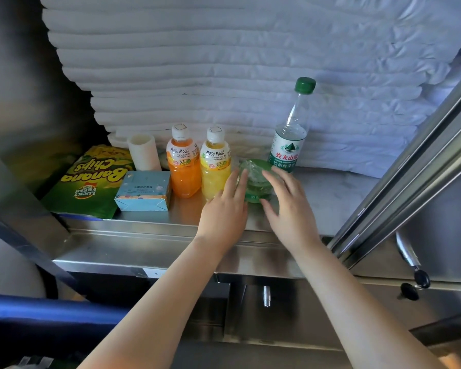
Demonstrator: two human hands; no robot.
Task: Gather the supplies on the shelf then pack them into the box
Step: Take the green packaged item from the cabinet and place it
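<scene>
Our two hands reach onto a steel shelf [330, 193], one on each side of a round green container [256, 179] wrapped in clear film. The left hand [225, 209] and right hand [285, 206] both have their fingers straight and slightly spread, gripping nothing; we cannot tell whether the fingertips touch the container. The container sits near the shelf's front edge, between a yellow juice bottle [214, 169] on its left and a green-capped water bottle [290, 137] just behind it to the right. Further left stand an orange juice bottle [184, 166], a pale blue carton [144, 191], a white cylinder [143, 151] and a green bag of banana chips [91, 182]. Folded white cloth [224, 62] is stacked at the far side.
</scene>
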